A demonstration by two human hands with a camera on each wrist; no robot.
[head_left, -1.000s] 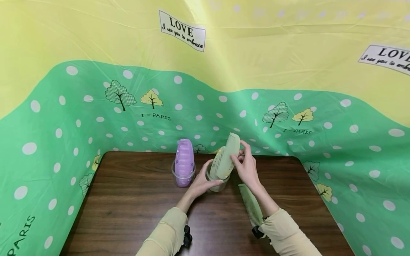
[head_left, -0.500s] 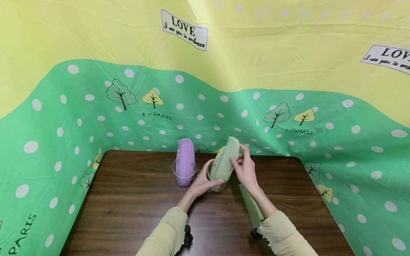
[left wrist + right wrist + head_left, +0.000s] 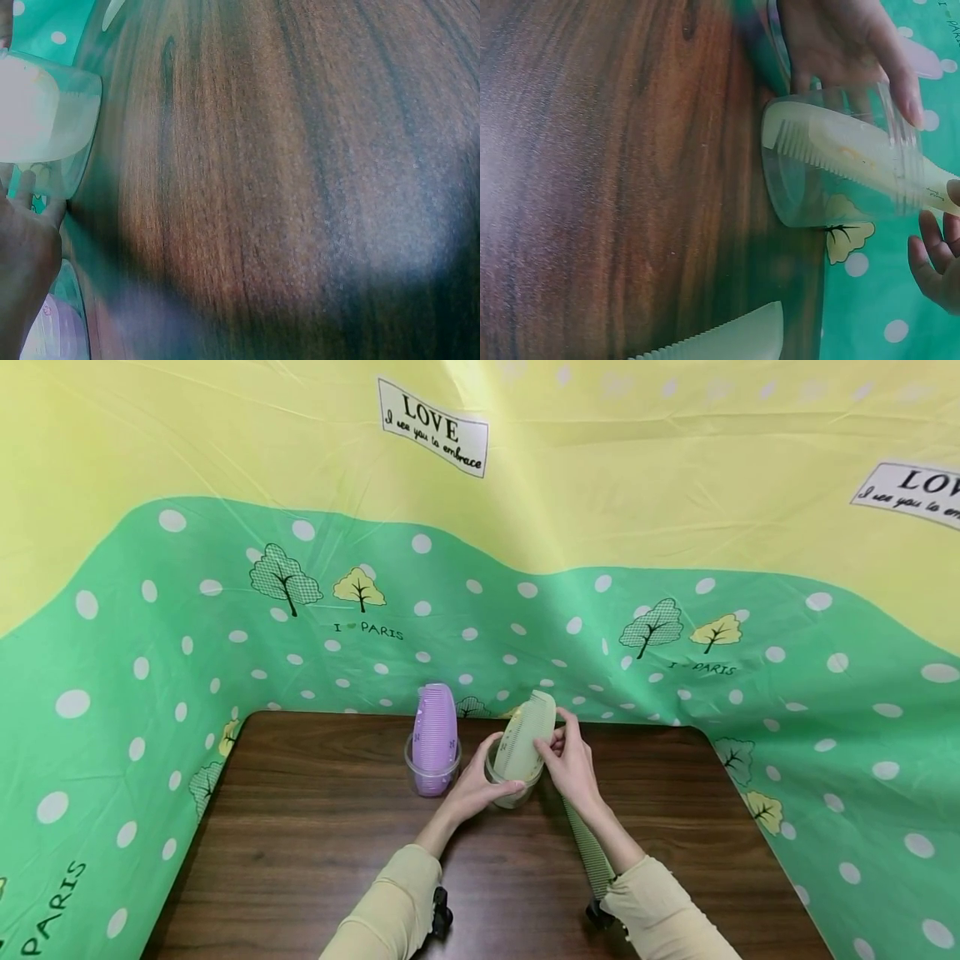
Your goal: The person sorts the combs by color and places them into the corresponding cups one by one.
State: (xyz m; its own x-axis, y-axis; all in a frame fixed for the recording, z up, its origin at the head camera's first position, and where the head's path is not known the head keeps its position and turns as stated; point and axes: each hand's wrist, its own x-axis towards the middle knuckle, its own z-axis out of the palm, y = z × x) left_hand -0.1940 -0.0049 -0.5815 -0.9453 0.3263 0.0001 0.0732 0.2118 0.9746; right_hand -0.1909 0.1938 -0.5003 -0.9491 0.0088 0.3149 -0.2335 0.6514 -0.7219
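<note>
My left hand grips a clear plastic cup, thumb across its near side. Pale green combs lean inside it; in the right wrist view a toothed comb end lies near the cup's bottom. With thumb and fingers, my right hand pinches the upper part of a pale green comb that stands in the cup, tilted right. Another green comb lies on the table under my right forearm, partly hidden by it. How many combs the cup holds I cannot tell.
Left of my left hand stands a second clear cup with a purple comb upright in it, perhaps more than one. The brown wooden table ends at the back against a green and yellow printed cloth.
My right hand has lowered the pale green comb down into the cup, moving slightly down and left. The left hand keeps its grip on the cup. The purple comb has not moved.
</note>
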